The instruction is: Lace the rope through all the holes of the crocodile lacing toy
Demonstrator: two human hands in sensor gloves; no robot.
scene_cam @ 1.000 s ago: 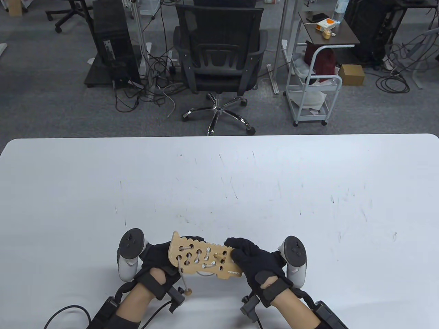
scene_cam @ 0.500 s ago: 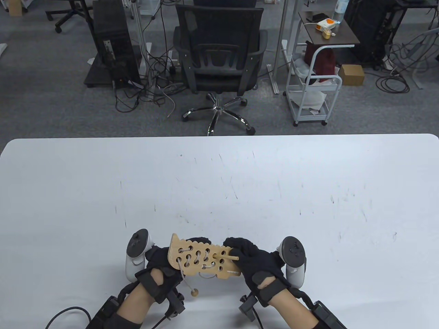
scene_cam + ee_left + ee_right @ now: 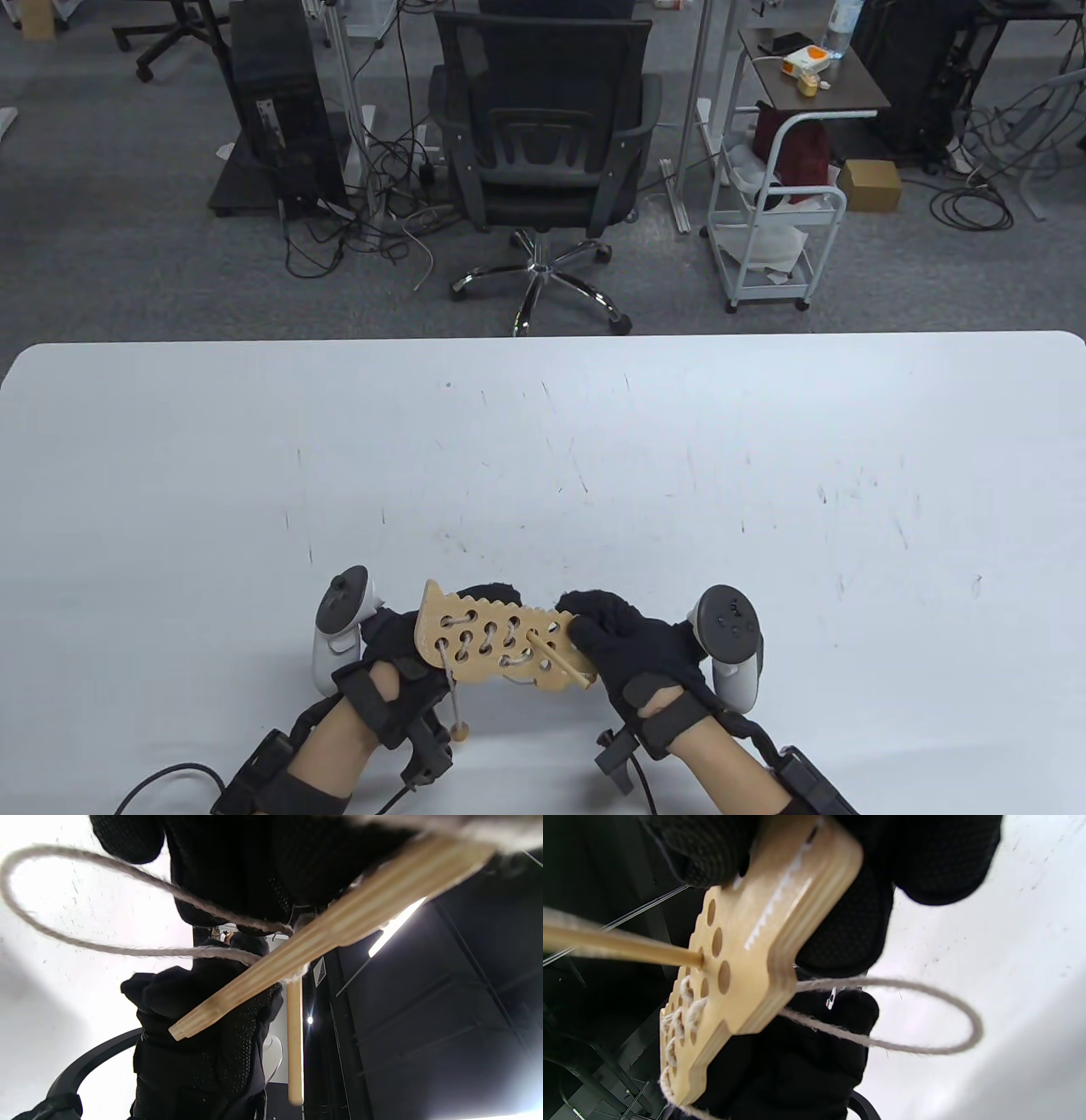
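Observation:
The wooden crocodile board (image 3: 496, 643) is held above the table between both hands. My left hand (image 3: 394, 637) grips its tail end, fingers behind it. My right hand (image 3: 607, 632) grips the head end, thumb (image 3: 712, 844) on the face beside the teeth. The rope (image 3: 492, 632) is laced through several holes on the left part. The wooden needle (image 3: 560, 658) sticks out of a hole, slanting toward me, with no finger on it; it also shows in the left wrist view (image 3: 295, 1043) and the right wrist view (image 3: 619, 946). A slack rope loop (image 3: 903, 1018) hangs behind the board. The rope's tail with a bead (image 3: 460, 730) dangles below my left hand.
The white table (image 3: 543, 475) stretches far ahead and to both sides. Its near edge lies below my wrists. An office chair (image 3: 543, 144) and a cart (image 3: 780, 212) stand beyond the far edge, off the table.
The needle has come further out of its hole and swung from pointing right to slanting toward me. My left hand shifted slightly right. The bead on the tail swung.

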